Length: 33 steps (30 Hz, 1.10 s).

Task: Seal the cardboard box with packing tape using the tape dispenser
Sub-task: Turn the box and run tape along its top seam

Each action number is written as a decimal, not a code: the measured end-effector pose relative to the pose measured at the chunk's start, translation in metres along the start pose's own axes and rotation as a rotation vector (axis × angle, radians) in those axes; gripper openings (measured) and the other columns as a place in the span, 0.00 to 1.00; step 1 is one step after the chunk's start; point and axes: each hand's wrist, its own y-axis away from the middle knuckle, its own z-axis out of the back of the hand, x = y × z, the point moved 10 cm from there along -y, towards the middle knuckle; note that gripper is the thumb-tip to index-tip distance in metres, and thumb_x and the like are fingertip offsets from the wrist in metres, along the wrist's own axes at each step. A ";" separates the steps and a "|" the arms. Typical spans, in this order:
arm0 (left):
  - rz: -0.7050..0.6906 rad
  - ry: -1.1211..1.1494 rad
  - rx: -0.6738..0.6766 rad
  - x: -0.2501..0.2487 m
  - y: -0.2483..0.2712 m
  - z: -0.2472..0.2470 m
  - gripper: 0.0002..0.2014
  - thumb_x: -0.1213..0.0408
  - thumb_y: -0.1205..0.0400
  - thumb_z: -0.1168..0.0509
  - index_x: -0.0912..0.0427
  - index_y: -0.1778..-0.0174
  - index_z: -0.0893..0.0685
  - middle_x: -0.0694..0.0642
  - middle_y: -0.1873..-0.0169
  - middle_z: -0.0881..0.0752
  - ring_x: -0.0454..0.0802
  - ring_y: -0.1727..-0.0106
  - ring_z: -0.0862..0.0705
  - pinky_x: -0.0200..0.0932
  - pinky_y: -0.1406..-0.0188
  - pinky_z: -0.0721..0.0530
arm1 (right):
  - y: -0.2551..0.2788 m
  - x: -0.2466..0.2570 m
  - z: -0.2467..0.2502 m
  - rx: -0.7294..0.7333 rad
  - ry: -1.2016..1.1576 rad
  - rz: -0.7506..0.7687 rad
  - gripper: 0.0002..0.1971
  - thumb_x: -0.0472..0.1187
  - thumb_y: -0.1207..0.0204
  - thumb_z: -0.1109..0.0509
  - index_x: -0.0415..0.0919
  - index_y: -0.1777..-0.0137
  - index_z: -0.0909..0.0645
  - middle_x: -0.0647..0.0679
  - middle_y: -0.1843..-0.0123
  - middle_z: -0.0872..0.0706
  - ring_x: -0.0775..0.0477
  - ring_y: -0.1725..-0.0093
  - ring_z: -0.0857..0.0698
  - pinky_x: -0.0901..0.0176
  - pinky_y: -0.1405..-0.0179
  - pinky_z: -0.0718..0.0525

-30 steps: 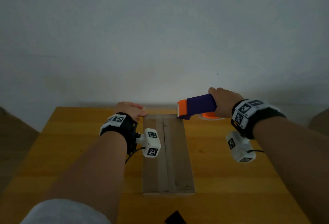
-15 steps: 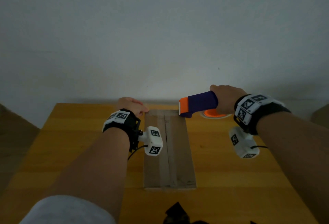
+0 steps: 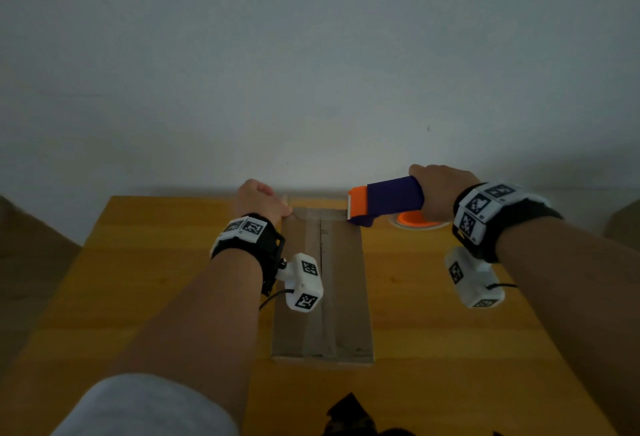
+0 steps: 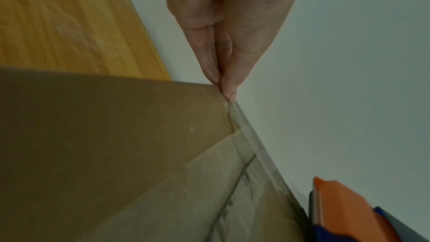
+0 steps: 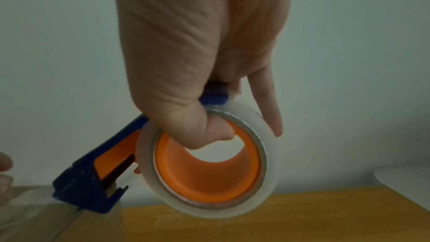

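- Lying flat on the wooden table (image 3: 138,262), the cardboard box (image 3: 294,297) has its long side pointing away from the person, and its far end is close to the grey wall (image 3: 311,54).
- The two top flaps are shut, and a strip of clear tape (image 3: 313,283) runs along the middle seam.
- The left hand (image 3: 258,198) is at the far left corner of the box; in the left wrist view its thumb and fingers (image 4: 232,80) are pressed together and pinch the end of a clear tape strip (image 4: 246,135) that lies along the far edge.
- The right hand (image 3: 440,189) grips the tape dispenser (image 3: 388,200), which is blue with an orange front part.
- In the right wrist view the thumb (image 5: 200,132) goes inside the orange core, and the other fingers curl over the tape roll (image 5: 209,163).
- The front end of the dispenser touches the far right corner of the box, and the roll is held just above the table, at the right of the box.
- Both wrists carry black bands with white marker blocks.
- A white object (image 5: 407,181) is at the right edge of the table; I cannot tell what it is.
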 end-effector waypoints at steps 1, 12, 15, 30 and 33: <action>0.013 0.015 0.003 0.001 0.001 -0.001 0.21 0.69 0.31 0.22 0.59 0.44 0.21 0.53 0.54 0.20 0.52 0.54 0.21 0.42 0.57 0.22 | 0.000 0.000 0.000 0.004 0.019 -0.022 0.32 0.61 0.34 0.26 0.42 0.36 0.28 0.45 0.45 0.15 0.40 0.47 0.15 0.52 0.48 0.18; 0.114 0.139 -0.036 0.013 0.005 -0.002 0.25 0.70 0.28 0.24 0.60 0.41 0.29 0.58 0.50 0.19 0.60 0.52 0.20 0.48 0.57 0.22 | 0.005 0.003 0.001 -0.044 -0.048 0.013 0.23 0.63 0.34 0.31 0.47 0.54 0.31 0.51 0.60 0.17 0.47 0.62 0.15 0.54 0.60 0.16; 0.146 -0.042 0.016 0.016 0.004 0.001 0.36 0.61 0.31 0.21 0.63 0.30 0.30 0.66 0.33 0.22 0.66 0.35 0.21 0.58 0.39 0.19 | 0.008 0.001 -0.001 -0.043 -0.050 0.003 0.22 0.63 0.35 0.30 0.47 0.54 0.31 0.52 0.62 0.18 0.48 0.63 0.16 0.56 0.62 0.18; -0.579 -0.461 0.226 -0.052 0.011 -0.034 0.06 0.64 0.24 0.27 0.56 0.54 0.07 0.53 0.52 0.08 0.49 0.49 0.13 0.36 0.48 0.20 | 0.013 0.004 -0.003 -0.052 -0.086 -0.011 0.23 0.63 0.36 0.29 0.46 0.53 0.29 0.51 0.60 0.16 0.48 0.63 0.14 0.54 0.61 0.14; -0.578 -0.471 0.242 -0.047 0.008 -0.033 0.07 0.62 0.22 0.29 0.56 0.53 0.07 0.54 0.52 0.08 0.48 0.49 0.13 0.34 0.51 0.24 | 0.012 0.004 -0.004 -0.048 -0.099 -0.012 0.23 0.63 0.36 0.28 0.47 0.54 0.29 0.52 0.61 0.16 0.48 0.63 0.14 0.54 0.61 0.14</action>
